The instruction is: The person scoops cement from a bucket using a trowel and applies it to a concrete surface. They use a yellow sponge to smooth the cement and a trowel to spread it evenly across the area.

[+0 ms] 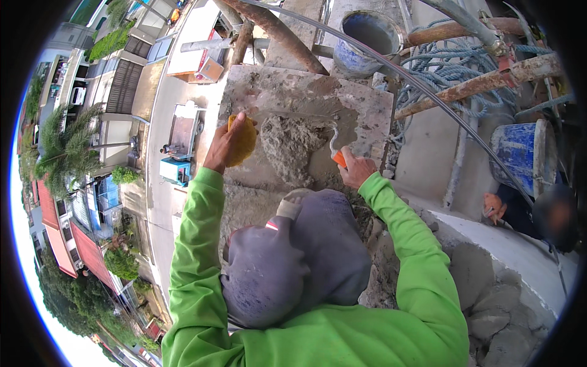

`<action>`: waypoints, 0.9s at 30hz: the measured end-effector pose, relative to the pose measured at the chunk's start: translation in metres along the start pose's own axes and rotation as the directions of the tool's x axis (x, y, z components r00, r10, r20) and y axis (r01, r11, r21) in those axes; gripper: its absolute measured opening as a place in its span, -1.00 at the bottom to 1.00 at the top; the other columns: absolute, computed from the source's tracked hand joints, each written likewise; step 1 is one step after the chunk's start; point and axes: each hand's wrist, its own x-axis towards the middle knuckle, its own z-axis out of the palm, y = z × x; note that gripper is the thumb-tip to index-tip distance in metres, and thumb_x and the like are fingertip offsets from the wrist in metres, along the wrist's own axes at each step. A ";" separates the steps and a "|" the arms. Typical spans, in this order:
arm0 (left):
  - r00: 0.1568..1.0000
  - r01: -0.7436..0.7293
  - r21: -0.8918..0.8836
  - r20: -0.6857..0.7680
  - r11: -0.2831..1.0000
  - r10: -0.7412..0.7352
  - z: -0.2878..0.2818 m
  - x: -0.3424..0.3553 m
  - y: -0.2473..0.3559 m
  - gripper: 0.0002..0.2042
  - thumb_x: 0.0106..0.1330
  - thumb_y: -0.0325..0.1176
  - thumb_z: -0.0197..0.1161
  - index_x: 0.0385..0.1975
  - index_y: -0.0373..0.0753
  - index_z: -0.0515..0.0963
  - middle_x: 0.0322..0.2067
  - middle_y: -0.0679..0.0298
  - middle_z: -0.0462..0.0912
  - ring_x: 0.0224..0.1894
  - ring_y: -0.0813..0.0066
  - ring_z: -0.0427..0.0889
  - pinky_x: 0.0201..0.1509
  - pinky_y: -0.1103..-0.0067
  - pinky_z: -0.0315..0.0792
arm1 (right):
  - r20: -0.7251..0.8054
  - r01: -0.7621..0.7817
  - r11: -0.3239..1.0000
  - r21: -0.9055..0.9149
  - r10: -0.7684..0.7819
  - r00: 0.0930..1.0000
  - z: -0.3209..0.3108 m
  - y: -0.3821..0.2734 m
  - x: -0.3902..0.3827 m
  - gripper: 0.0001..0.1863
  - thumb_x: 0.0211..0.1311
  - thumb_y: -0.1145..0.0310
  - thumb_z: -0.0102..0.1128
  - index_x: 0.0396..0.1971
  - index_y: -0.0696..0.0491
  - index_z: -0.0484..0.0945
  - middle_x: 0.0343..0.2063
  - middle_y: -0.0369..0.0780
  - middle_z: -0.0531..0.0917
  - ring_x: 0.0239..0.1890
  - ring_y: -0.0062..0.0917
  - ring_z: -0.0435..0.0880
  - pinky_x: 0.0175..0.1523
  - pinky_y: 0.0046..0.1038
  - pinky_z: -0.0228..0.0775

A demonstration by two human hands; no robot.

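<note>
Grey mortar heap [288, 148], apparently being worked: left fingers [239, 118] clamp a yellow rounded pad [243, 144], right fingers [350, 160] an orange-handled metal trowel [339, 159]; scooping would need a low angle.

Yellow, perhaps spongy pad [243, 142] and orange-handled trowel [339, 159] flank mortar [290, 147].

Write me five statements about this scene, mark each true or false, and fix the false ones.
1. The left hand holds a yellow pad. True.
2. The right hand is empty. False: the right hand grips an orange-handled tool.
3. Grey mortar lies heaped between the hands. True.
4. The sleeves are red. False: the sleeves are bright green.
5. Blue rope lies to the right of the mortar. True.
</note>
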 end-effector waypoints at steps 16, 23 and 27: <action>0.998 -0.044 -0.044 -0.044 0.998 0.042 -0.010 -0.012 0.003 -0.43 0.23 0.16 0.13 -0.13 -0.34 0.50 -0.32 0.15 0.63 -0.34 0.42 0.65 -0.28 0.59 0.57 | 0.764 -0.438 0.833 0.337 0.030 0.644 0.038 -0.034 0.057 -0.54 0.07 -0.06 0.13 -0.38 0.09 0.59 -0.67 -0.21 0.53 -0.64 -0.46 0.52 -0.45 -0.34 0.39; 0.998 -0.047 -0.019 -0.043 0.999 0.047 -0.014 -0.025 -0.002 -0.43 0.23 0.14 0.14 -0.12 -0.35 0.49 -0.30 0.15 0.62 -0.32 0.43 0.65 -0.29 0.58 0.57 | 0.619 -0.382 0.897 0.221 0.173 0.766 0.039 -0.008 0.073 -0.53 0.00 -0.05 0.25 -0.23 0.03 0.64 -0.57 -0.16 0.64 -0.57 -0.41 0.61 -0.34 -0.36 0.48; 0.994 0.001 -0.014 -0.108 1.000 -0.002 -0.027 -0.025 -0.015 -0.43 0.23 0.14 0.14 -0.12 -0.35 0.49 -0.29 0.17 0.62 -0.31 0.44 0.64 -0.26 0.59 0.56 | 0.626 -0.526 0.759 0.384 0.204 0.753 0.016 0.024 0.059 -0.54 0.06 -0.05 0.20 -0.37 0.12 0.55 -0.73 -0.25 0.47 -0.76 -0.55 0.45 -0.62 -0.48 0.29</action>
